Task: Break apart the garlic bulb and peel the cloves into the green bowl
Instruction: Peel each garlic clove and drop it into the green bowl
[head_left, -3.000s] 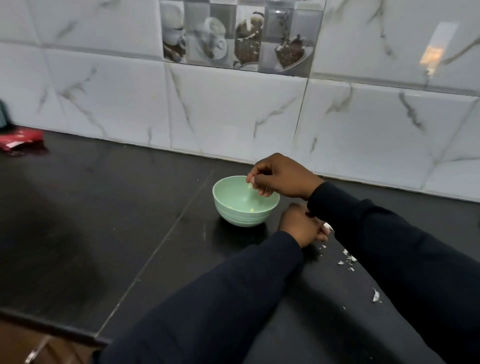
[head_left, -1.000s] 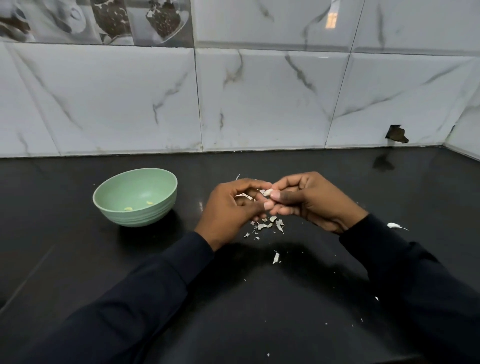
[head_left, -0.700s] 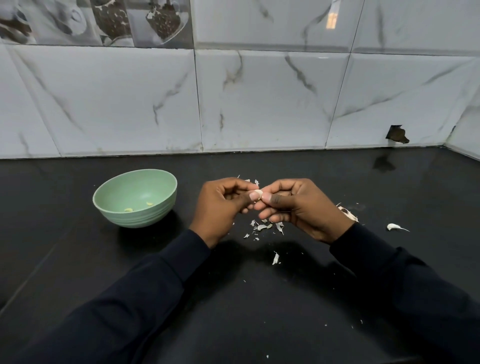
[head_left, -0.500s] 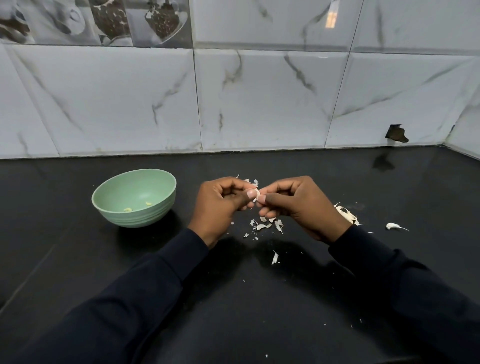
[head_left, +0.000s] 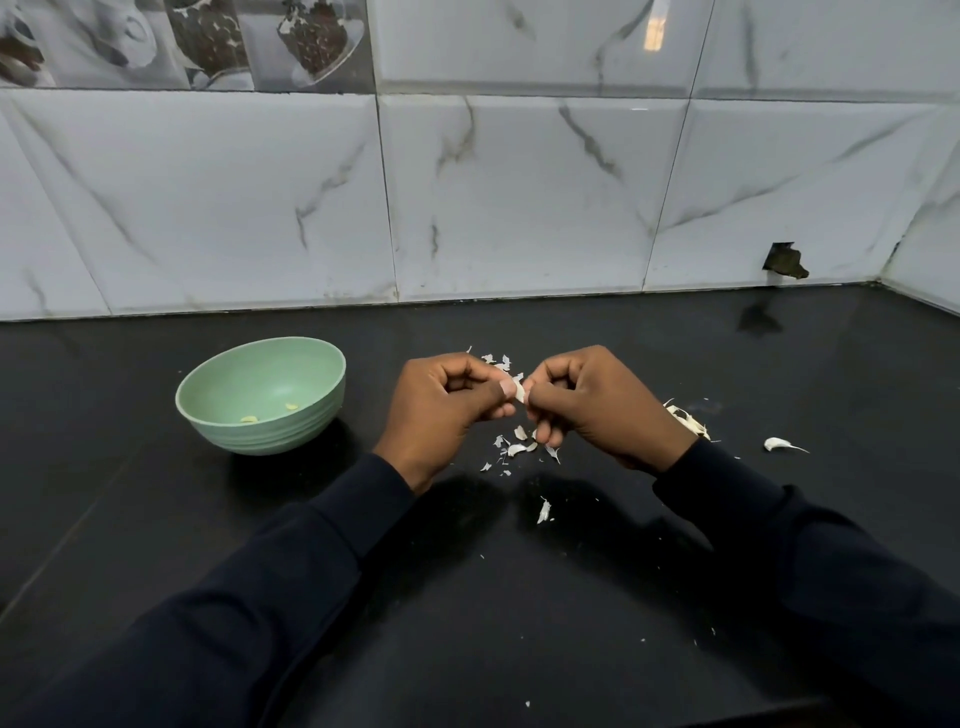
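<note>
Garlic clove (head_left: 518, 391) pinched above the table (head_left: 571, 597): left hand (head_left: 441, 410) with fingers (head_left: 493, 397) curled onto its 9 o'clock side, right hand (head_left: 597, 410) gripping the 3 o'clock side. Long axis roughly 11 to 5 o'clock, though mostly hidden. Green bowl (head_left: 270, 439) at 9 o'clock from the clove, nearer the left hand, with 2 peeled pieces inside. Skin apparently not yet off; probably strip, then carry toward 9 o'clock. Skin scraps (head_left: 519, 447) at 6 o'clock.
</note>
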